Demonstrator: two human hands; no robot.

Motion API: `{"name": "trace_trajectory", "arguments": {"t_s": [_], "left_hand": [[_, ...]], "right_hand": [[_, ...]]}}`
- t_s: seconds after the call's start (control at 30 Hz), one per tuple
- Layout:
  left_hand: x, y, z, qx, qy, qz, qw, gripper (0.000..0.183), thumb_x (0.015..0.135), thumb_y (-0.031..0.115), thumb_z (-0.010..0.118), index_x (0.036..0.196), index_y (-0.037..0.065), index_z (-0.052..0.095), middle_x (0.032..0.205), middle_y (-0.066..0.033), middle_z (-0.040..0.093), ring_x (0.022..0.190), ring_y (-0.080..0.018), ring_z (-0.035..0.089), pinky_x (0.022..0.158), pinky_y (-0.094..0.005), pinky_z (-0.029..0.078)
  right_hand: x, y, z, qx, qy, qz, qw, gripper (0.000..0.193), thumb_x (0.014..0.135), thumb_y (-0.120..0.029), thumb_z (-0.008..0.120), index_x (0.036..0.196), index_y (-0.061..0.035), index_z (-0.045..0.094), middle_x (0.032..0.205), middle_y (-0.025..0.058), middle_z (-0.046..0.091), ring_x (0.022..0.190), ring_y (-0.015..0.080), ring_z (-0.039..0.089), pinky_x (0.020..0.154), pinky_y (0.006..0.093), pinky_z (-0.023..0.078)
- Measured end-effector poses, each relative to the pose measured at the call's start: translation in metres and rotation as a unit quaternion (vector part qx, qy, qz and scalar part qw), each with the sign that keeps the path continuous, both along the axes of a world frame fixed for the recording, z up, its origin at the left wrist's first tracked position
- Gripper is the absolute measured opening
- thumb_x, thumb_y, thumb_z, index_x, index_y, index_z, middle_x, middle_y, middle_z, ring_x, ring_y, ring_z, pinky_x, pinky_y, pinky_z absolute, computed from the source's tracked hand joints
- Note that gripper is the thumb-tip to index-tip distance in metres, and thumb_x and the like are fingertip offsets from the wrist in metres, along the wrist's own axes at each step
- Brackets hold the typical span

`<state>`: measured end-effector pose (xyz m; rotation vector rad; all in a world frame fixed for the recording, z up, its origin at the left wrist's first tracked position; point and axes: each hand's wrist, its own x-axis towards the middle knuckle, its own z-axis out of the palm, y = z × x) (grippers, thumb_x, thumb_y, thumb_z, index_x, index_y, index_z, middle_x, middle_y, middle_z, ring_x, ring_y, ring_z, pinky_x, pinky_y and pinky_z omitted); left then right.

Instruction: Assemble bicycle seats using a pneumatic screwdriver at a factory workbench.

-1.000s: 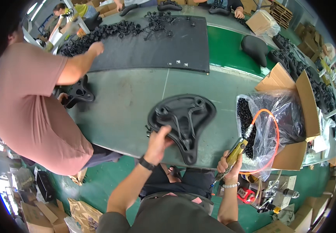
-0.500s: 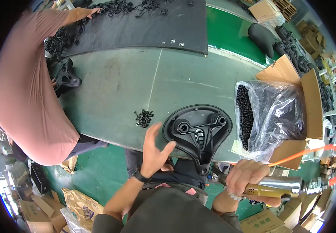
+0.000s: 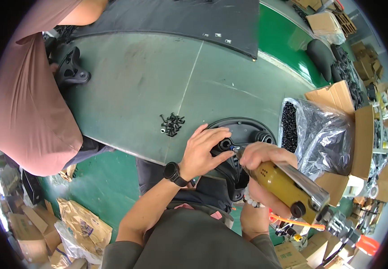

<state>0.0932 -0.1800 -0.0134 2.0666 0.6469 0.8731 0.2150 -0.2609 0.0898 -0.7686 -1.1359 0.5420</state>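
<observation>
A black bicycle saddle [image 3: 248, 126] lies underside up at the table's near edge, its narrow nose toward me. My left hand [image 3: 203, 152] rests on it, thumb and forefinger curled around one round socket [image 3: 225, 144]. My right hand [image 3: 268, 168] is closed around a gold and silver air screwdriver [image 3: 288, 186] with an orange hose. The tool slants down to the left, its bit [image 3: 234, 148] at that socket between my left fingertips. Whether a screw sits under the bit is hidden. Left of the saddle lies a small pile of black screws [image 3: 173, 124].
An open cardboard box [image 3: 363, 143] lined with clear plastic holds many black screws [image 3: 289, 127], right of the saddle. At the left, a person in a pink shirt [image 3: 32, 107] stands by another black saddle part [image 3: 73, 69]. A black mat [image 3: 171, 20] covers the table's far side.
My left hand has moved right onto the saddle's socket. The right hand has swung the screwdriver up and over the saddle, bringing its bit to the socket. The view has shifted slightly.
</observation>
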Motion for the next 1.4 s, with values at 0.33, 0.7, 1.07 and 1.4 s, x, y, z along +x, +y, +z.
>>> {"name": "trace_trajectory", "arguments": {"t_s": [0.33,0.7,1.07,1.4], "left_hand": [[-0.005,-0.002,-0.01,-0.018,-0.022,0.014,0.999,0.047,0.067,0.017,0.078,0.111,0.009,0.062,0.117,-0.0067,0.064,0.11,-0.0241,0.06,0.104,-0.0475,0.035],[-0.023,0.024,-0.024,-0.106,-0.029,-0.09,0.99,0.062,0.066,0.018,0.08,0.122,0.005,0.056,0.125,-0.0101,0.057,0.133,-0.0308,0.038,0.104,-0.0406,0.039],[-0.021,0.015,-0.027,-0.113,-0.053,-0.082,0.989,0.054,0.066,0.006,0.078,0.116,0.002,0.057,0.12,-0.0108,0.059,0.131,-0.0322,0.04,0.102,-0.0414,0.041],[-0.03,-0.061,0.01,-0.061,0.035,0.144,0.987,0.052,0.064,0.021,0.081,0.108,0.006,0.059,0.107,-0.0092,0.061,0.115,-0.0331,0.049,0.086,-0.043,0.049]], "right_hand": [[-0.008,0.028,-0.044,-0.035,-0.037,0.031,0.998,0.035,0.084,-0.024,0.063,0.104,0.003,0.052,0.077,0.0124,0.061,0.07,0.0226,0.06,0.068,0.0327,0.05],[-0.011,0.026,-0.06,-0.04,-0.007,0.003,0.999,0.102,0.065,-0.083,0.052,0.116,0.0045,0.047,0.078,0.0156,0.057,0.068,0.0264,0.058,0.064,0.038,0.05],[-0.011,0.032,-0.067,-0.072,-0.009,0.003,0.997,0.095,0.065,-0.085,0.05,0.102,0.0022,0.048,0.074,0.0145,0.056,0.067,0.0248,0.057,0.062,0.0339,0.05],[-0.021,-0.002,-0.006,0.042,0.048,-0.016,0.998,0.099,0.07,-0.087,0.043,0.116,0.0006,0.046,0.071,0.0121,0.056,0.059,0.022,0.055,0.054,0.034,0.046]]}}
